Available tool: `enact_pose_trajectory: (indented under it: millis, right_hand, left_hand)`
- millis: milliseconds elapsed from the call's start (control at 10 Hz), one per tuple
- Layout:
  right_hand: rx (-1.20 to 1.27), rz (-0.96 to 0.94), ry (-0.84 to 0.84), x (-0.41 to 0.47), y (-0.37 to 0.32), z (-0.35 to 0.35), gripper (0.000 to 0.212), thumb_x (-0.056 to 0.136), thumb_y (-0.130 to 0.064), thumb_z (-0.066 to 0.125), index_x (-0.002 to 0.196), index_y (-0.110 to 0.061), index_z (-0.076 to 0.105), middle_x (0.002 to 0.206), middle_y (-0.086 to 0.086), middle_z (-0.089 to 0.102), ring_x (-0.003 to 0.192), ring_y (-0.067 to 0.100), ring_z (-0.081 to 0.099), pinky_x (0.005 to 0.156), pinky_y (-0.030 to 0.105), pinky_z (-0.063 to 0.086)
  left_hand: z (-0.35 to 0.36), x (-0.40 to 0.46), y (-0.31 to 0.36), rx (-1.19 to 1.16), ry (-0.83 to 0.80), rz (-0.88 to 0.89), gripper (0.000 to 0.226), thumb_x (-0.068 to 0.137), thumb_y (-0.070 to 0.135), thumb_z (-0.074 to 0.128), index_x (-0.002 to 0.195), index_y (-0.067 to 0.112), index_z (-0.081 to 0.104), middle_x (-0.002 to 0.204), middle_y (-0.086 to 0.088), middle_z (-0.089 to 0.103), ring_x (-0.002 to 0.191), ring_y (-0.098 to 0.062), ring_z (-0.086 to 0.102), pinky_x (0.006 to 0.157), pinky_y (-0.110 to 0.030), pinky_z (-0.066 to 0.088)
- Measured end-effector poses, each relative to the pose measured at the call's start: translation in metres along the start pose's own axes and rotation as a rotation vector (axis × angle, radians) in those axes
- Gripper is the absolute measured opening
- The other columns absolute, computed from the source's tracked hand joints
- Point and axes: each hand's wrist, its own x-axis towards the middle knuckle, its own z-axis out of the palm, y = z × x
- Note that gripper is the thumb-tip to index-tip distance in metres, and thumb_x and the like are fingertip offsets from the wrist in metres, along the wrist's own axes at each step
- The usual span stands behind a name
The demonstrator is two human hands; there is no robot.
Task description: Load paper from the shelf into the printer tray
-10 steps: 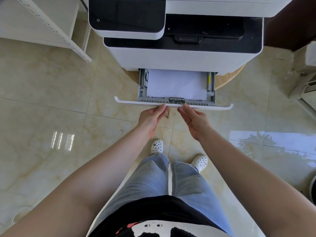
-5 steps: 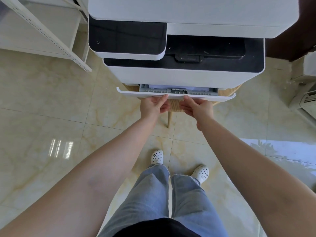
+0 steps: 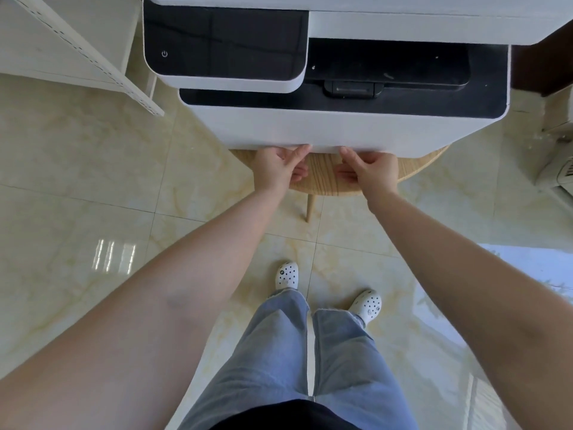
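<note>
The white printer (image 3: 341, 128) with a dark control panel (image 3: 223, 41) stands on a round wooden table (image 3: 322, 181). Its paper tray (image 3: 325, 148) is pushed in, flush with the printer's front, and the paper inside is hidden. My left hand (image 3: 274, 169) and my right hand (image 3: 373, 169) sit side by side at the tray's lower front edge. Each thumb rests on the tray's front lip, with the fingers curled underneath.
A white metal shelf (image 3: 77, 54) stands at the upper left, close to the printer. A white appliance (image 3: 558, 162) sits on the floor at the right. The table's leg (image 3: 310, 207) is just ahead of my feet on glossy marble tiles.
The tray, open with white paper showing a second ago, has slid fully into the printer under both hands. The hands moved forward with it.
</note>
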Motion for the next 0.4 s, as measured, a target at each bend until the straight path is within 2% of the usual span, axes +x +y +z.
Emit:
enact_pose_trajectory:
  millis: [300, 400]
  right_hand:
    - [-0.036, -0.010, 0.001, -0.0026, -0.0002, -0.0010, 0.028, 0.073, -0.046, 0.075, 0.072, -0.019, 0.070, 0.072, 0.006, 0.076, 0.066, 0.020, 0.074, 0.075, 0.041, 0.061]
    - [-0.052, -0.007, -0.017, -0.0064, -0.0044, -0.0008, 0.031, 0.076, -0.047, 0.072, 0.073, -0.016, 0.069, 0.073, 0.005, 0.076, 0.068, 0.019, 0.074, 0.074, 0.037, 0.061]
  left_hand:
    - [0.0013, -0.0041, -0.0002, -0.014, 0.010, 0.018, 0.043, 0.080, 0.035, 0.071, 0.084, -0.008, 0.068, 0.068, -0.013, 0.070, 0.053, -0.014, 0.068, 0.051, -0.023, 0.056]
    - [0.0029, -0.0092, 0.0032, 0.020, -0.068, -0.017, 0.033, 0.084, 0.031, 0.068, 0.084, -0.002, 0.066, 0.071, -0.008, 0.069, 0.056, -0.015, 0.067, 0.052, -0.021, 0.055]
